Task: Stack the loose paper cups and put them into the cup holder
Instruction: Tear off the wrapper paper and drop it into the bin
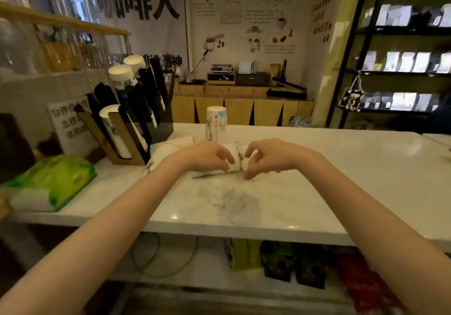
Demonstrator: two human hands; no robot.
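Two white paper cups lie on their sides on the white counter (317,168), mouths toward each other. My left hand (207,154) grips the left cup (231,160); my right hand (271,156) grips the right cup (246,159). More loose cups (168,148) lie on their sides just left of my left hand. A short stack of cups (216,123) stands upside down behind my hands. The slanted wood-and-black cup holder (127,134) stands at the counter's left with cup stacks (122,75) in its slots.
A green-and-white plastic pack (53,182) lies at the counter's left front corner. A printed sign (70,121) leans beside the holder. A thin stick-like object (210,174) lies under my left hand. Bags sit on the shelf below the counter.
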